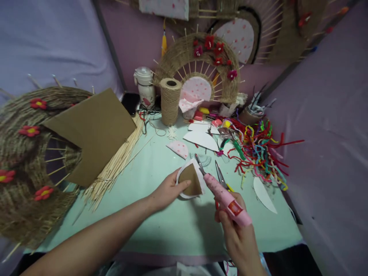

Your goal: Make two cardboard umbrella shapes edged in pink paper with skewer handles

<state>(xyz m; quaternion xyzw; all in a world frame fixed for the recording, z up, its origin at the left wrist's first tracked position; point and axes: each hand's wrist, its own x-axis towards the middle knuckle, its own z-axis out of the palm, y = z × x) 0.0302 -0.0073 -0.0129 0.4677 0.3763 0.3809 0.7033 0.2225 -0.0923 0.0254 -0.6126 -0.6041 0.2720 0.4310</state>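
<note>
My left hand (169, 191) is closed on a half-round cardboard piece (190, 181), its thumb lying across the brown face. White cloth shows as a border around the cardboard. In my right hand (234, 218) is a pink hot glue gun (225, 197), gripped from behind, its metal nozzle pointing up and left by the cardboard's upper right edge. Whether the nozzle touches the edge I cannot tell. Just beyond lie scissors (220, 174), a clear protractor (202, 159) and a half-round piece in pink-dotted cloth (178, 148).
Tangled pipe cleaners (258, 143) and white half-round cutouts (201, 140) cover the right side. A twine spool (171, 101) and a bottle (145, 88) stand at the back. Thin sticks (115, 165), a cardboard sheet (97, 134) and a large woven fan (17, 153) occupy the left.
</note>
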